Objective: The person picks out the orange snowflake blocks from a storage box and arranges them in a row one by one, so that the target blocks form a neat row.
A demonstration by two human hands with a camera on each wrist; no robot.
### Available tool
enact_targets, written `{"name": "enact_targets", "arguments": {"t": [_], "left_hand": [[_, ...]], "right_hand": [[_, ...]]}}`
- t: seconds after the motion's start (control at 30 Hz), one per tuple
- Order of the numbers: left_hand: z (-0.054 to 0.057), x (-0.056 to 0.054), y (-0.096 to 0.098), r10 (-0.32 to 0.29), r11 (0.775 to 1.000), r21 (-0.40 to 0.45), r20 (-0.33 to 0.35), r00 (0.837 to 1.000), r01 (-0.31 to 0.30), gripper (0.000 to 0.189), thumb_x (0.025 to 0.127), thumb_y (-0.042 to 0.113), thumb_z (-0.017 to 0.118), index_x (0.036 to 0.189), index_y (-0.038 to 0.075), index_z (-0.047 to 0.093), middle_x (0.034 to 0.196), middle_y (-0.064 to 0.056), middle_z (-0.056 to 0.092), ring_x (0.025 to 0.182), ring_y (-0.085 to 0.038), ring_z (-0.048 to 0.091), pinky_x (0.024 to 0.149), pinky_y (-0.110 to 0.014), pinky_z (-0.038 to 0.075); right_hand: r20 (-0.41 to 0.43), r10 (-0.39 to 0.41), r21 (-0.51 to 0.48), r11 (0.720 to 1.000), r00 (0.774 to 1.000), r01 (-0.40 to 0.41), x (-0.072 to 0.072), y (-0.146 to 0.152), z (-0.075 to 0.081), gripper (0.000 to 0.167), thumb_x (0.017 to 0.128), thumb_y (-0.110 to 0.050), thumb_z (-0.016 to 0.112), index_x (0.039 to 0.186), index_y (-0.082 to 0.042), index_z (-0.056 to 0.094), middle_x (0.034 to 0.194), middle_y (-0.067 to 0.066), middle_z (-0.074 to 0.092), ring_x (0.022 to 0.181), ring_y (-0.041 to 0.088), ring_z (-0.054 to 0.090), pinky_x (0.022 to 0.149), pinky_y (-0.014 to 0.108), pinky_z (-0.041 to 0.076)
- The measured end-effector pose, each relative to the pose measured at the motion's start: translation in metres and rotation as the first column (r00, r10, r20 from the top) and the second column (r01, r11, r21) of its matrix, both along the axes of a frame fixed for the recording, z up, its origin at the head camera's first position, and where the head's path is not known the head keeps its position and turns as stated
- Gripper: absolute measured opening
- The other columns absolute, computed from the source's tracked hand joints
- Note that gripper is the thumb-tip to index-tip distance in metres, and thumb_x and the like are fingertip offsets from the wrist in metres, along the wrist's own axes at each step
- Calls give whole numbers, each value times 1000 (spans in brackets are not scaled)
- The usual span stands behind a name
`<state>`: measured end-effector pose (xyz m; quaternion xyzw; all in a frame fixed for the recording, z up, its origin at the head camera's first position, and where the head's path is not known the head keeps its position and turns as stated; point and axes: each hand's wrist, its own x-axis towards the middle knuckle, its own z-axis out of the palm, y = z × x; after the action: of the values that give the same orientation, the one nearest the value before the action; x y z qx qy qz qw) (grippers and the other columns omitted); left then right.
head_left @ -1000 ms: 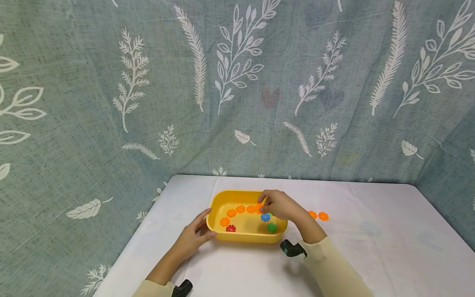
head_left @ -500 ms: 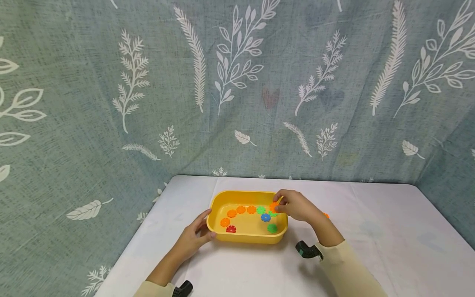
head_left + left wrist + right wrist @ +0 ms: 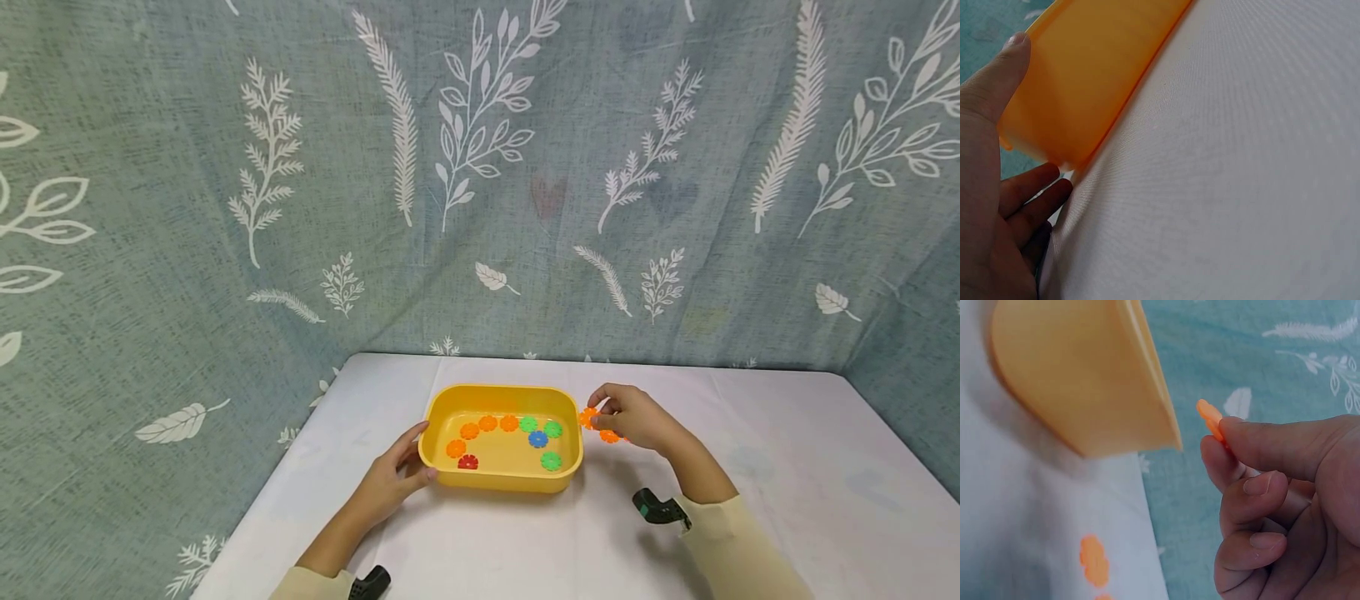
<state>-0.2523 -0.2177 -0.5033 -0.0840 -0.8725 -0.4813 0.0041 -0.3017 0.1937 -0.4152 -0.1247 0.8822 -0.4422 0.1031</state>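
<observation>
Right hand [image 3: 630, 417]: clamped on one orange piece, pinched between thumb and forefinger; with other visible fingers curled beneath; raised above the surface, just outside the right end of the tray.
Held piece [image 3: 587, 417]: orange, flat, flower-shaped; at the right hand's fingertips; apart from the tray in the right wrist view, just beside its end.
Left hand [image 3: 390, 479]: clamped on the left end of the tray, with thumb on the near corner and forefinger at the rim farther off; with lower fingers loosely curled below the thumb in the left wrist view.
Yellow tray [image 3: 495, 481]: upright on the surface, between both hands; touching the left hand, just left of the right hand.
Row of orange pieces [image 3: 488, 423]: four, inside the tray, curving from near the left hand along the far side.
Red piece [image 3: 468, 462]: inside the tray, right of the left hand's thumb, by the near wall.
Green pieces [image 3: 552, 428]: three, inside the tray, left of the right hand.
Blue piece [image 3: 538, 439]: among the green, left of the right hand.
Loose orange pieces [image 3: 609, 436]: two, on the surface below the right hand; one mostly hidden by it in the head view.
Surface [image 3: 487, 533]: white-covered, beneath both hands.
Leaf-printed curtain [image 3: 450, 308]: blue-green, beyond both hands.
</observation>
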Motion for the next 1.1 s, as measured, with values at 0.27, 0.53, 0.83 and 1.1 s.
{"name": "enact_targets", "arguments": {"t": [0.27,0.53,0.83,1.1], "left_hand": [[0,1,-1,4,1000,7,2,1000,-4,79,81,42,78,149,38,36,139,-9,54,134,-29,42,109,-58,26],[0,1,0,8,1000,8,-1,1000,-8,78,82,40,77,149,39,36,137,-8,55,132,-29,44,108,-58,28],[1,1,0,-4,1000,6,-10,1000,4,79,82,40,78,149,39,36,137,-7,55,132,-27,44,109,-57,27],[1,0,0,-11,1000,7,-9,1000,11,79,82,42,77,149,37,36,138,-8,54,133,-28,43,110,-56,26]], "right_hand": [[25,-36,12,999,999,36,2,21,-6,20,90,-7,68,107,-5,60,84,12,63,74,33,58,64,36,51],[47,-79,31,996,996,78,3,44,-12,22,90,-10,69,110,-5,59,86,13,63,68,27,55,60,35,48],[57,-108,41,994,993,106,5,74,-24,23,91,-6,67,112,0,58,81,9,59,64,22,50,58,33,45],[38,-117,64,991,992,115,6,98,-38,21,89,-3,65,108,3,58,80,8,60,67,23,53,58,33,47]]}}
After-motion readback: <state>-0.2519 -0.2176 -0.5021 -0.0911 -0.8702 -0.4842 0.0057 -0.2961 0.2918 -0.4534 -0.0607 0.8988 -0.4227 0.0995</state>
